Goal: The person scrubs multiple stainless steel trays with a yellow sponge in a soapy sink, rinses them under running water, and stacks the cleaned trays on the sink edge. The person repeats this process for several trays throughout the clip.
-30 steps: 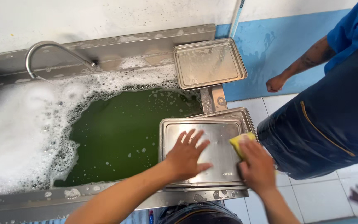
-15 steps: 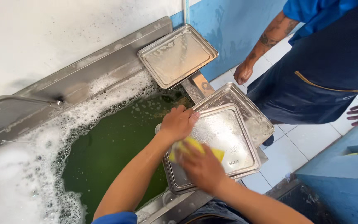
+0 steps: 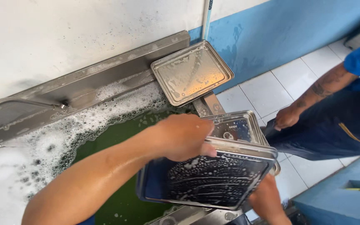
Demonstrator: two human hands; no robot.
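Note:
My left hand [image 3: 184,137] grips the upper rim of a steel tray [image 3: 213,179]. The tray is tipped up on edge over the sink's front corner, its dark, soap-streaked face turned to me. My right hand [image 3: 265,198] reaches under the tray's lower right corner. Only its wrist and forearm show and the fingers are hidden behind the tray. No sponge is visible. A second steel tray [image 3: 236,125] lies flat just behind the held one.
The sink [image 3: 105,83] holds green water [image 3: 117,200] and thick white foam [image 3: 17,171], with a curved tap [image 3: 5,108] at the left. A third soapy tray [image 3: 190,73] rests on the back right rim. Another person in blue stands at the right, a hand [image 3: 286,118] hanging low.
The tray lay flat under both hands while the right hand scrubbed it with a yellow sponge. Now the left hand has tipped it up on edge, and the sponge is out of sight.

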